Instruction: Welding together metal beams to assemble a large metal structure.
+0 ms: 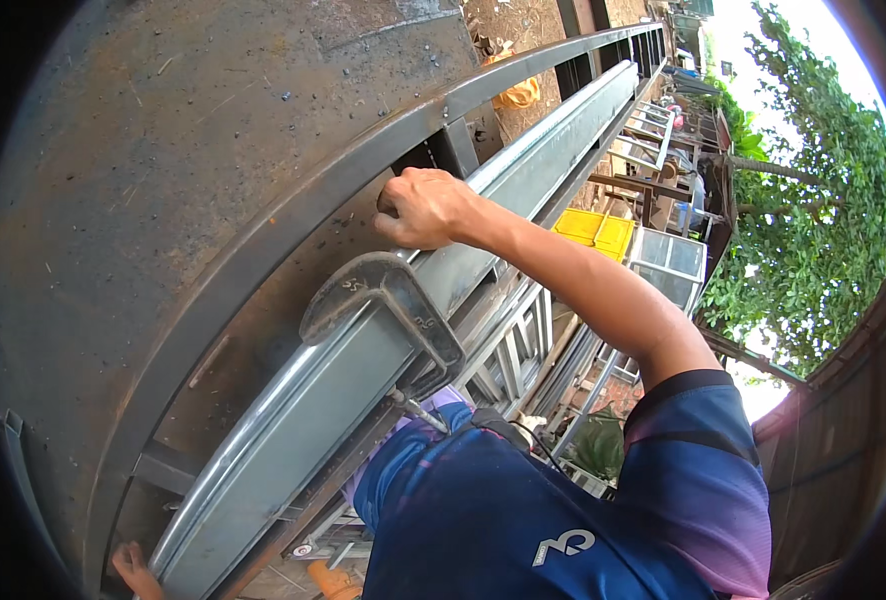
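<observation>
My right hand (425, 207) is closed in a fist at the upper edge of a long grey steel beam (353, 365). Whatever its fingers hold, if anything, is hidden. Just below that hand, a dark C-clamp (425, 325) straddles the beam, its screw (421, 411) pointing toward my body. At the lower left, only part of my left hand (135, 570) shows, fingers bent together beside the beam's near end; what they hold is out of sight. A curved dark steel frame (263, 230) with short crosspieces runs along the beam's far side.
Beyond the frame lies a dusty dark metal surface (163, 150) with scattered bits. A yellow panel (595, 232), light metal frames (508, 360) and other steel pieces stand on the right. An orange object (335, 577) is low down. Leafy trees (823, 170) rise behind.
</observation>
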Demonstrator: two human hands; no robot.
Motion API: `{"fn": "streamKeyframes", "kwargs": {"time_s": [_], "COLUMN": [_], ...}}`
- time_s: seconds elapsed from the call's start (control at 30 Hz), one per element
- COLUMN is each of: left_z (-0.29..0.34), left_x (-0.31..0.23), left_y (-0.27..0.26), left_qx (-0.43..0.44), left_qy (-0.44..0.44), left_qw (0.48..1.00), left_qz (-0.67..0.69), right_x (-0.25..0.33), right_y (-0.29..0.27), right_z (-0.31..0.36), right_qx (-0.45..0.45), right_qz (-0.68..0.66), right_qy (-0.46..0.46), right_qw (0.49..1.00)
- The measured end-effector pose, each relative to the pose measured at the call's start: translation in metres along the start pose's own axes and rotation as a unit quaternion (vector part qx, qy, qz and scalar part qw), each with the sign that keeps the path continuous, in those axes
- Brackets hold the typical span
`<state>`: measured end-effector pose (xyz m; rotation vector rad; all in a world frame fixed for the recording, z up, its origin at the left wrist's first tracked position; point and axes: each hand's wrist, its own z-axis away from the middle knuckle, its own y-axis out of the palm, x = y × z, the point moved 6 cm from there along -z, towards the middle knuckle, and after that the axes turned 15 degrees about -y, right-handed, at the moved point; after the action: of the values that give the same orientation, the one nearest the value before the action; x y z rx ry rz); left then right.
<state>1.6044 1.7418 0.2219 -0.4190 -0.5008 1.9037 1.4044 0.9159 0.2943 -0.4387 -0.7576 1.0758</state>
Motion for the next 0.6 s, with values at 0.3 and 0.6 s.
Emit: {"fn": "streamKeyframes", "kwargs": {"time_s": [0.3, 0.6], "left_z": [0.084, 0.068], "left_x": [-0.156, -0.075], "left_y": [0.025, 0.027], "left_qx": [-0.020, 0.000], "left_qy": [-0.016, -0.146], "left_qw": [0.997, 0.979], "left_qz": [-0.073, 0.140], "right_x": [-0.001, -0.003], "right_y": [0.001, 0.018], "right_z": [-0.005, -0.009], "right_qx": [0.033, 0.091], "right_qz": [-0.010, -0.025], "right_qy": [0.016, 0.006], "right_qw": [0.999, 0.996]}}
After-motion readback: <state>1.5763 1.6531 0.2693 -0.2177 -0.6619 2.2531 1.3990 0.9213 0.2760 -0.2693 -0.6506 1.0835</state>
